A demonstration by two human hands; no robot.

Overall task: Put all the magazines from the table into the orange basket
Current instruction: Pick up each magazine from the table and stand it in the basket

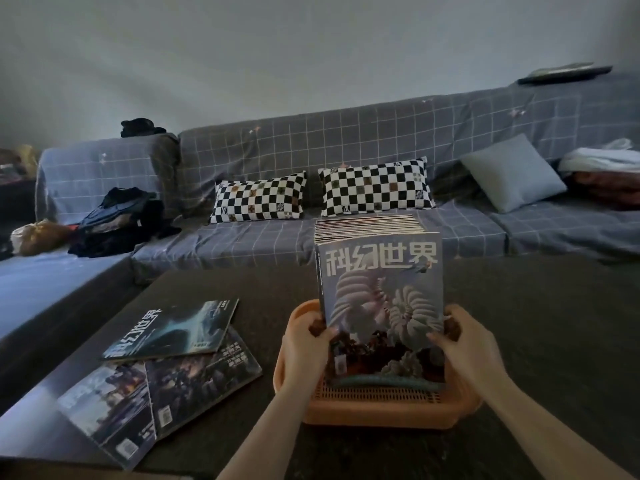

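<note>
Left hand (304,344) and right hand (465,344) each grip a side edge of the upright magazine stack (381,299), fingers curled round it, stack standing in the orange basket (377,410) on the dark worktop (540,327). Three loose magazines (162,362) lie overlapping on the worktop, left of the basket. Two checkered pillows (258,201) on the sofa behind.

Dim room, plain pale wall (311,46), grey grid-patterned sofa (346,140), two checkered cushions (259,200), dark table (536,306)

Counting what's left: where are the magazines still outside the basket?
Three magazines lie overlapped on the dark table, left of the orange basket.
</note>
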